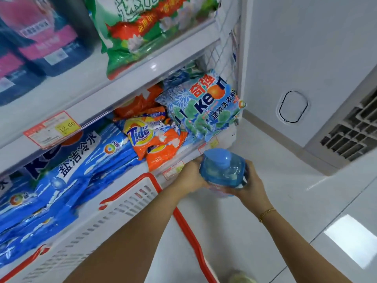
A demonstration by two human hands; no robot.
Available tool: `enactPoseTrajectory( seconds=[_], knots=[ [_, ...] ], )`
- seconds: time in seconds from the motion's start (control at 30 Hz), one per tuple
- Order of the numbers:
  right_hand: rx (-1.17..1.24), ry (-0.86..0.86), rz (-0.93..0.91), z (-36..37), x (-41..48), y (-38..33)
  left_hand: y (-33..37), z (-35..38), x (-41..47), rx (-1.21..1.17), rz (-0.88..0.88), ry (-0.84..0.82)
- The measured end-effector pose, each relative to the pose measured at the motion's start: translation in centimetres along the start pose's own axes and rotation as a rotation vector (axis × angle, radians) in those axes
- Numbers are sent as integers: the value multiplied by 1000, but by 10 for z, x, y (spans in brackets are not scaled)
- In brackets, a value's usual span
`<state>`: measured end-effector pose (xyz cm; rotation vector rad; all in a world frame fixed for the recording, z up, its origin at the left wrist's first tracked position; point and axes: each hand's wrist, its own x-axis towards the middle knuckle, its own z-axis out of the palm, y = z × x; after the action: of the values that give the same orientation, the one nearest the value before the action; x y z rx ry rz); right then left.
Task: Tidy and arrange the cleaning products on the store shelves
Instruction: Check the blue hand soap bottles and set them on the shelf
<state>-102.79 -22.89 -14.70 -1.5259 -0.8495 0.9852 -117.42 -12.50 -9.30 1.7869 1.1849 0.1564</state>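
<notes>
Head view: shelves (106, 82) hold soft detergent bags (146, 137); just in front of the lower one is a blue bottle (222, 170), stiff, slick plastic, probably heavy. Left hand (190, 176) and right hand (254, 183) each curl a grip round its sides, a sound hold

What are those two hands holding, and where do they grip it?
A blue translucent plastic bottle with a domed cap, held by its body: left hand on one side, right hand on the opposite side.
</notes>
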Motion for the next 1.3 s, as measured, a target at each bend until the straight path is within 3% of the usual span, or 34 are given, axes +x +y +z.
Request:
enactPoseTrajectory(
  seconds=[0.17,0.33,0.43,0.53,0.63,0.7,0.8,0.87,1.0,1.07,1.13,1.3],
  knots=[
    [-62,47,19,6,6,-1,11,-9,4,-79,2,27],
    [-416,-35,114,-4,10,-35,27,-32,-10,58,-1,22],
    [-727,-184,216,-15,8,-85,43,-65,-35,135,1,144],
    [-895,-137,48,-17,1,-156,76,-110,-78,89,149,323],
    [-714,-40,-266,0,-15,-237,112,-164,-129,92,317,537],
    [-556,-62,-445,23,-25,-287,128,-202,-157,111,378,698],
    [-380,-129,-579,72,-18,-341,126,-267,-174,170,388,971],
    [-282,-195,-559,112,5,-365,103,-308,-174,179,275,1095],
    [-206,-325,-382,185,56,-395,42,-343,-164,322,66,1105],
    [-88,-375,-276,213,76,-405,32,-349,-163,362,76,1174],
    [51,-417,-205,234,87,-415,32,-357,-164,253,94,1218],
    [102,-402,-304,267,123,-424,21,-364,-148,165,280,1153]
  ],
)
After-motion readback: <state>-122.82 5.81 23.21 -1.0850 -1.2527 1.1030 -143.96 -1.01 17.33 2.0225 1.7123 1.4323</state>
